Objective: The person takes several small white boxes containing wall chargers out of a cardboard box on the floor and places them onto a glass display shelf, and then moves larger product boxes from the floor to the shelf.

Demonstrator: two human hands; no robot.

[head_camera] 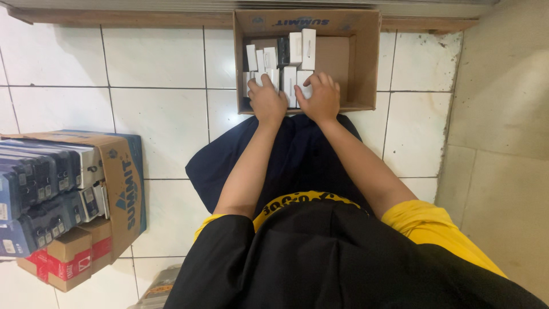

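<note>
Small white rectangular cardboard packs [289, 57] stand on edge in rows, smooth-faced, filling the left half of an open brown corrugated cardboard box [363, 63] on the floor directly ahead of the person. About ten packs are visible; the exact count is uncertain where the hands cover the front row. One or two darker packs sit among the white ones.

Left hand [267, 102]: fingers curled down over the front-row packs, touching them; cannot tell whether it grips one. Right hand [320, 97]: fingers spread and bent over the neighbouring packs, touching; grip likewise not determinable. The two hands lie just beside each other at the box's near wall.

Floor: glossy white square ceramic tiles [154, 57] with dark grout lines. At far left, a second open brown-and-blue cardboard carton [123, 183] holds rows of dark blue and grey flat boxes [40, 194], tightly packed. Touching its lower edge, one small red-and-brown cardboard box [66, 260].
</note>
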